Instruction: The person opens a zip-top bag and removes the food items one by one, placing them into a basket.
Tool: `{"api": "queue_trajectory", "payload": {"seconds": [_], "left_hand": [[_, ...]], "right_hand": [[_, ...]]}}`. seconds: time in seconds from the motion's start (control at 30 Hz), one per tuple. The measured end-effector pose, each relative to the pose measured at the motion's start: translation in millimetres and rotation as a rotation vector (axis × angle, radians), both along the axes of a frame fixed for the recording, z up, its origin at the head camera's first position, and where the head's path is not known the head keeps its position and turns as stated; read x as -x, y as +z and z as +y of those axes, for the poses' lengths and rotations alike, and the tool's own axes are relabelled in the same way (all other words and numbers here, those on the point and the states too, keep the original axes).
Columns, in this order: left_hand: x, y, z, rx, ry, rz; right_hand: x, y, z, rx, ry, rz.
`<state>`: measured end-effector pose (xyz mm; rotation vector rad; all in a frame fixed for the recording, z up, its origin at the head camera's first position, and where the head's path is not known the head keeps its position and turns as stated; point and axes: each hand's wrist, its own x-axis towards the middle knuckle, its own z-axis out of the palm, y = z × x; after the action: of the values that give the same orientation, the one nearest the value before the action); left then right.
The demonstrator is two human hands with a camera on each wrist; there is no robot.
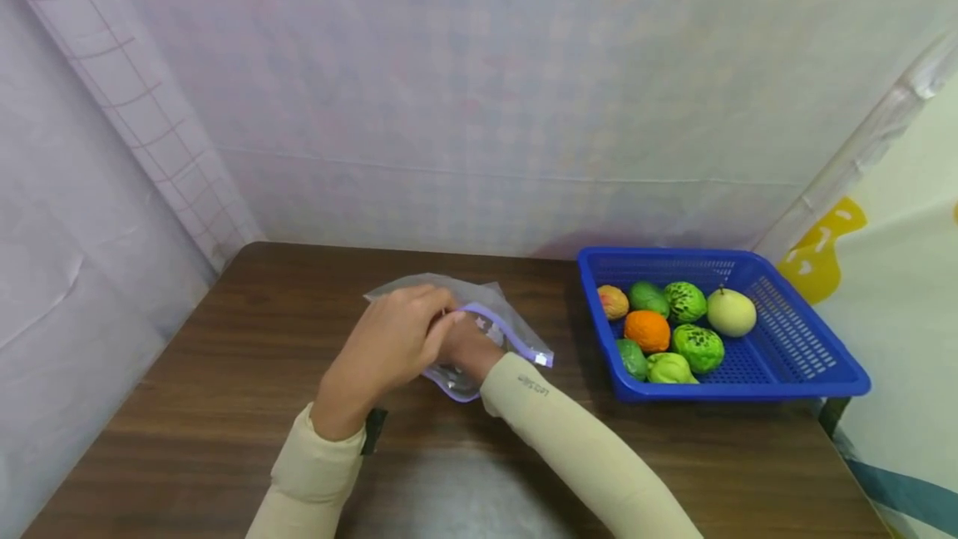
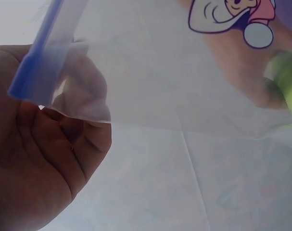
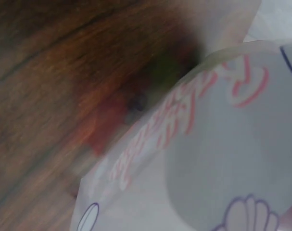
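A clear zip bag (image 1: pixel 516 316) with a purple zip edge and printed figures lies over the table's middle. My left hand (image 1: pixel 389 343) grips the bag's rim; in the left wrist view its fingers curl at the edge beside the blue-purple zip strip (image 2: pixel 37 53). My right hand (image 1: pixel 471 348) reaches inside the bag, its fingers largely hidden in the head view. Through the plastic, the left wrist view shows right-hand fingers curled against a light green fruit (image 2: pixel 287 79), cut off by the frame. Red lettering on the bag (image 3: pixel 194 110) fills much of the right wrist view.
To the right stands a blue plastic basket (image 1: pixel 748 391) holding an orange (image 1: pixel 647 331), a pale yellow pear (image 1: pixel 731 312) and several green fruits (image 1: pixel 698 348). The brown wooden table (image 1: pixel 202 381) meets a hanging pale cloth (image 1: pixel 486 106) at its far edge.
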<state>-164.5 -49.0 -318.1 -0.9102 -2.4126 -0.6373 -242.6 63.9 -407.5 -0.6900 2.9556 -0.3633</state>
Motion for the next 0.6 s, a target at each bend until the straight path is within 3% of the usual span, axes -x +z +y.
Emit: {"api": "queue_trajectory", "payload": {"seconds": [0.23,0.6], "left_hand": [[-0.1,2.2,-1,-0.004,-0.013,0.001],[0.7,1.8,-3,0.003,0.020,0.008]], "right_hand": [[-0.2,11.2,-1,-0.088,0.016,-0.036],[-10.2,30.0,7,-0.179,0.049,-0.089]]}}
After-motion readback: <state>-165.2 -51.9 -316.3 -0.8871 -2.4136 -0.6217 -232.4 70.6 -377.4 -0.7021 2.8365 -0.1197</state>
